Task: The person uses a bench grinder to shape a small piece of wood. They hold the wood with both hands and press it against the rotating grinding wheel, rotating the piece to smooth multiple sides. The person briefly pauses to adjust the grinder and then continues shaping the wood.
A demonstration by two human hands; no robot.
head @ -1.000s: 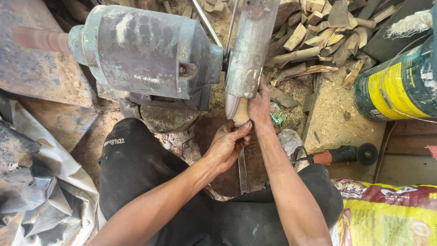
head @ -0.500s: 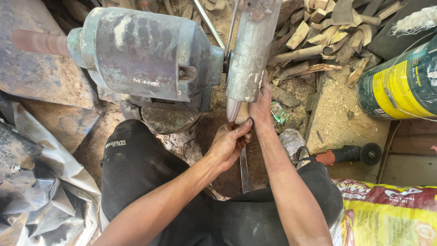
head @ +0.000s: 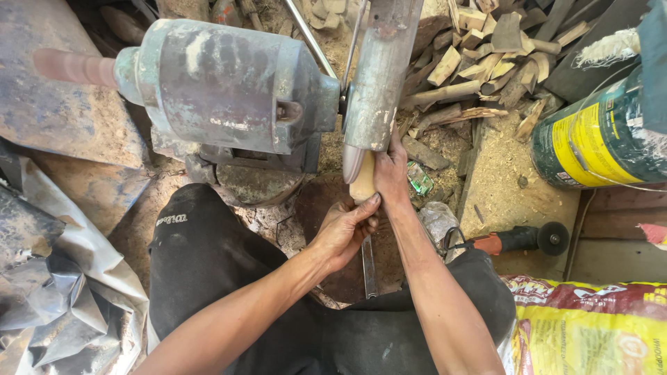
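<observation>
In the head view, looking down between the person's knees, both hands meet at a small pale wooden piece held up against the lower edge of a grinding wheel that sits under a grey metal guard. The left hand is curled around the lower end of the wooden piece, its fingers bent over it from the near side. The right hand closes on the same piece from the far side, its knuckles just beside the guard; how much of the wood lies inside that grip is hard to tell, since the hand covers it. To the left of the wheel, and joined to it, is the heavy motor housing, blue-green and worn, with a reddish shaft end sticking out at its far left. Below the hands a narrow flat metal strip lies on the ground between the dark-trousered legs. To the right, well apart from the hands, an orange-bodied angle grinder lies on a sawdust-covered board. Behind it is a heap of wood offcuts, and at the right edge a green and yellow can lies on its side. A red and yellow sack fills the lower right corner, and crumpled grey sheeting the lower left.
</observation>
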